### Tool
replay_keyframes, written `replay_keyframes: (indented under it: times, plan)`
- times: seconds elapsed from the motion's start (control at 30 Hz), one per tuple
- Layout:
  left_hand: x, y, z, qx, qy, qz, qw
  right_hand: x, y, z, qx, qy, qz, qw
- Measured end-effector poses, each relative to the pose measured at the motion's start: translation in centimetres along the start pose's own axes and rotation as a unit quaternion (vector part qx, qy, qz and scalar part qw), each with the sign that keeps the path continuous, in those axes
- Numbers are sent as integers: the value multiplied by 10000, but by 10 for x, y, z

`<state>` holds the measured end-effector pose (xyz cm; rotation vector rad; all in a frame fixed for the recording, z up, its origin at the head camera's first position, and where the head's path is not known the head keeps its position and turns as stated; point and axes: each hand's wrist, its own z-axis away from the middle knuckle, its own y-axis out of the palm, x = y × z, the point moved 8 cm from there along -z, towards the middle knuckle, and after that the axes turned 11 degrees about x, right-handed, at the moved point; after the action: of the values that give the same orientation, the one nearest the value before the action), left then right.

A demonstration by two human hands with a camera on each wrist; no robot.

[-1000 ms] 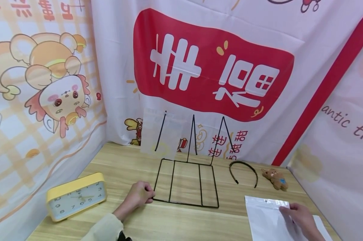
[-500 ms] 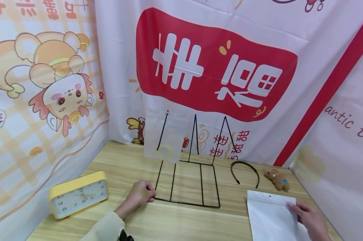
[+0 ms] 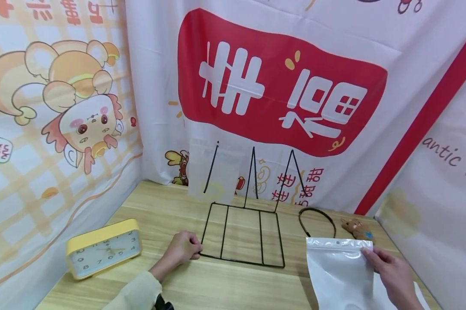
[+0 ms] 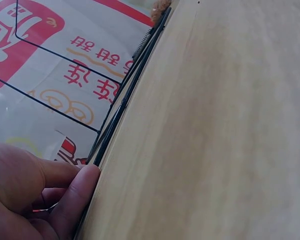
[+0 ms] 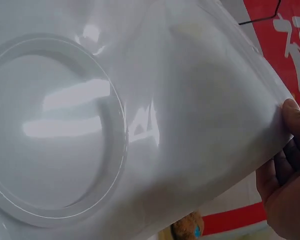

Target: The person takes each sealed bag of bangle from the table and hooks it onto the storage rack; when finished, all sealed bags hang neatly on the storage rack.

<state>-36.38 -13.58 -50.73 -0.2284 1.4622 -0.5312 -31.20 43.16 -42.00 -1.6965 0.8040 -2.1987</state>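
Note:
A black wire display rack stands on the wooden table, its several prongs rising at the back. My left hand pinches the rack's front left corner; in the left wrist view, thumb and fingers meet at the black wire. From the leftmost prong hangs a translucent zip bag with a faint yellow ring shape in it. My right hand grips the upper right edge of a white zip bag. A round, rimmed shape shows through that bag's clear face in the right wrist view.
A yellow alarm clock stands at the left. Behind the white bag lie a black headband and a brown plush toy. More white packaging lies under the right hand. Printed cloth hangs behind the table.
My right hand has raised the white bag, which now overlaps the lower part of the headband in the head view. My left hand stays at the rack's corner.

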Motion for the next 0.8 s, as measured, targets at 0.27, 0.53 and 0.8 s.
replay_keyframes:
  times: [0.27, 0.53, 0.8]
  plan:
    - [-3, -2, 1, -61, 51, -79, 9999, 42, 18, 26, -110, -309, -769, 9965]
    - [-2, 0, -1, -8, -29, 24, 10000, 91, 49, 44, 233, -992, -1478, 9837]
    - [-2, 1, -1, -6, -71, -109, 9999, 141, 73, 60, 720, -2378, -2602, 9330]
